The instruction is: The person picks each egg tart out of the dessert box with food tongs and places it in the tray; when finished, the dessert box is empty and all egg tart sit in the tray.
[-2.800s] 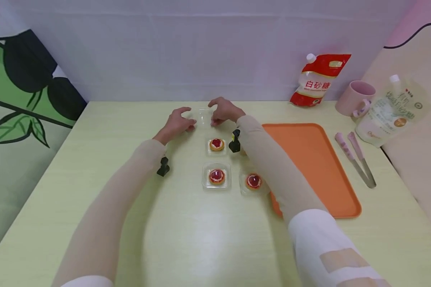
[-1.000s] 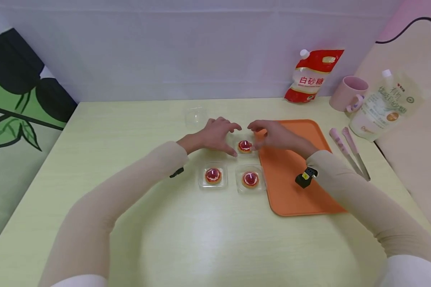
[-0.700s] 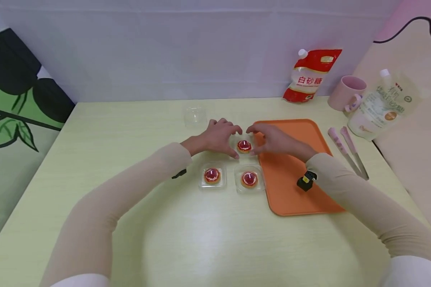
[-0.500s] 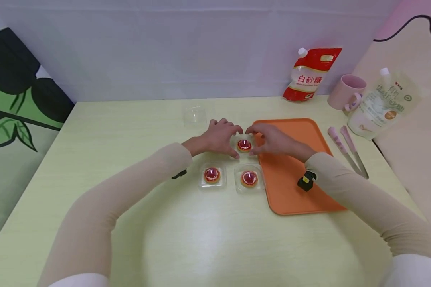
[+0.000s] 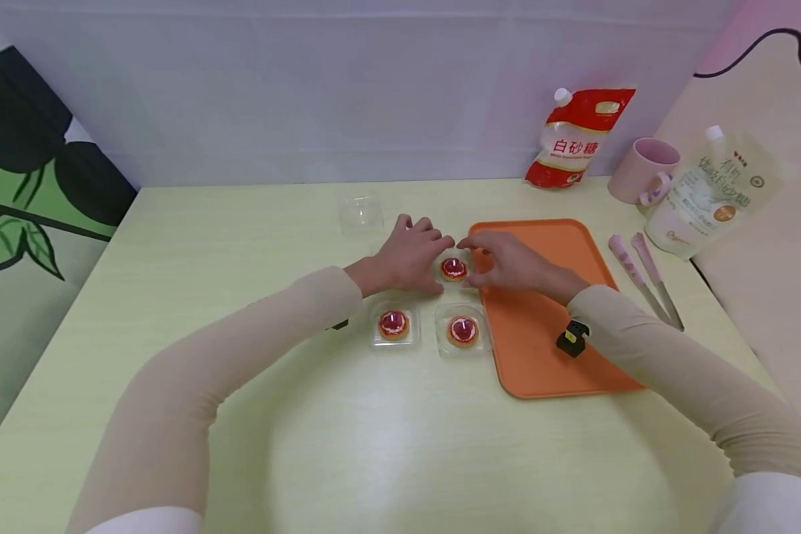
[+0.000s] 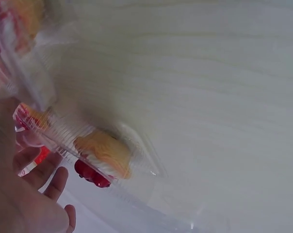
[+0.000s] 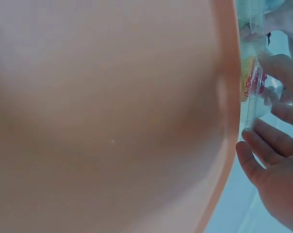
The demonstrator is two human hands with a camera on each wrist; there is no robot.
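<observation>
In the head view, both hands meet at a clear plastic box with a red-topped tart inside. My left hand holds its left side, thumb toward me and fingers at the back. On the opposite side my right hand grips the edge with bent thumb and fingers; the right wrist view shows thumb and fingertips at the box's two ends. Nearer to me stand two more boxed tarts, the left tart and the right tart. Another boxed tart shows beside my left hand in the left wrist view, hidden from the head view.
An orange tray lies under my right forearm. Right of it are a pair of pink-handled utensils, a pink mug, a red-and-white sugar pouch and a pale pouch. At the back sits a clear plastic container.
Both hands have come from the clear container at the back to the tart box beside the tray. Lately my left hand has shifted slightly right, its fingers closer to the box.
</observation>
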